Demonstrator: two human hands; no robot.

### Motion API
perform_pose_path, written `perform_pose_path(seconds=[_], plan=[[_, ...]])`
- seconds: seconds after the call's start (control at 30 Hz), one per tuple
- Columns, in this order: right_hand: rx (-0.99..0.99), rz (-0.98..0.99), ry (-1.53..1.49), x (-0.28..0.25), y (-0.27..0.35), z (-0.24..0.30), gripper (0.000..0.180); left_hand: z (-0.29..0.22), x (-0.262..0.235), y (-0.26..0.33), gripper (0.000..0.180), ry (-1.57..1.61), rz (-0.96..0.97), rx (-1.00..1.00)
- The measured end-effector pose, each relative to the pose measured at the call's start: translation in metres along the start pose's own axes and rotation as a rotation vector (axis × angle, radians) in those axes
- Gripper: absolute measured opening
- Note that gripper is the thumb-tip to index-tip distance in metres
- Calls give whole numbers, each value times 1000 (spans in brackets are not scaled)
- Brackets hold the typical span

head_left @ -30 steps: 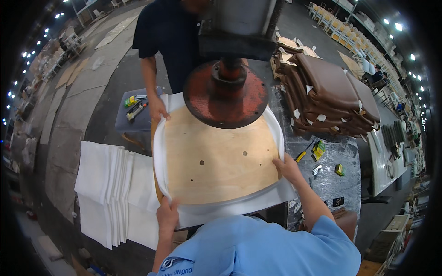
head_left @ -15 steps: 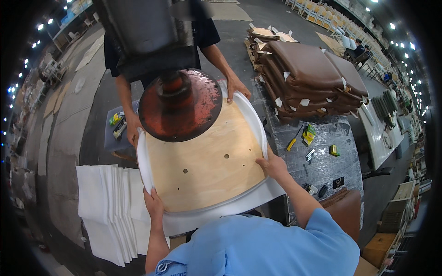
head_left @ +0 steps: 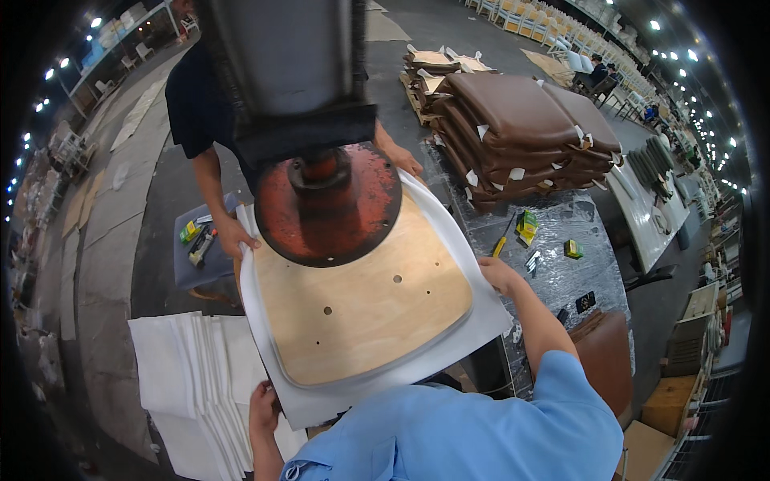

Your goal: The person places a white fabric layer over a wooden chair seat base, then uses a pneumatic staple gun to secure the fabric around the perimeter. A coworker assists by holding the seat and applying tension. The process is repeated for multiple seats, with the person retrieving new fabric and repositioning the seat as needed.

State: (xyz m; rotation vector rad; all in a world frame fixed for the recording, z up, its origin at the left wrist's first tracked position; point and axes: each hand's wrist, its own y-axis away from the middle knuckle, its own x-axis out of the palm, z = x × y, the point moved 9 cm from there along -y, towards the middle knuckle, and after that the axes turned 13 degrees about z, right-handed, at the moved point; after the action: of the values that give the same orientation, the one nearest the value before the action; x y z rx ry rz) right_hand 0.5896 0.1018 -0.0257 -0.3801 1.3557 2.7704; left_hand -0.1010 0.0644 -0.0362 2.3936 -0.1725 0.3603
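Observation:
A pale plywood seat board [head_left: 369, 329] with several holes lies on a white padding sheet [head_left: 321, 402]. The red, worn round press plate [head_left: 365, 228] covers the far part of the board. My left hand [head_left: 265, 409] has its fingers curled at the sheet's near left corner. At the right edge my right hand [head_left: 499, 275] pinches the sheet, its thumb and fingers off the board. Across from me, a co-worker's hand [head_left: 235, 234] is at the sheet's far left edge and their other hand [head_left: 403, 159] is at the far right.
Folded white sheets [head_left: 180, 361] are stacked at the left. Brown upholstered seats [head_left: 513, 120] are piled at the far right. The plastic-wrapped table [head_left: 553, 240] holds a yellow screwdriver [head_left: 500, 243] and small yellow-green boxes [head_left: 526, 226]. A brown panel [head_left: 605, 357] stands by my right elbow.
The sheet's sides, earlier turned up around the board, now spread flatter. My left hand has moved down to the near corner. My right hand has shifted outward off the board.

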Motion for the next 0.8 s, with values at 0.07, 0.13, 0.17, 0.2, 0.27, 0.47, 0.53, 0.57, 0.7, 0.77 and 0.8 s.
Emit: perform_pose_path(seconds=[0.07, 0.13, 0.17, 0.2, 0.27, 0.47, 0.53, 0.57, 0.7, 0.77, 0.8], plan=[[-39, 37, -6, 7, 13, -15, 36, 27, 5, 20, 24, 32, 11, -58], [-35, 61, -77, 22, 30, -39, 35, 57, 14, 38, 28, 128, -23, -107], [-42, 82, -146, 29, 42, -52, 34, 69, 18, 44, 28, 189, -38, -124], [29, 72, -202, 33, 51, -68, 33, 80, 23, 50, 28, 250, -51, -141], [-53, 164, -394, 38, 62, -75, 34, 93, 33, 51, 29, 339, -86, -148], [-111, 91, -528, 29, 57, -84, 34, 76, 24, 49, 32, 361, -248, -46], [-2, 53, -250, 11, 46, -76, 31, 38, 14, 36, 31, 242, -180, 103], [-96, 107, -294, 8, 36, -57, 29, 20, 6, 30, 31, 170, -186, 150], [-194, 46, -282, -4, -20, 9, 21, -36, -9, -21, 28, -34, -177, 82], [-327, 108, -232, 4, -39, 47, 18, -66, 7, -55, 27, -69, -80, 173], [-281, 63, -205, 1, -44, 50, 17, -69, 7, -64, 26, -99, -127, 126]])
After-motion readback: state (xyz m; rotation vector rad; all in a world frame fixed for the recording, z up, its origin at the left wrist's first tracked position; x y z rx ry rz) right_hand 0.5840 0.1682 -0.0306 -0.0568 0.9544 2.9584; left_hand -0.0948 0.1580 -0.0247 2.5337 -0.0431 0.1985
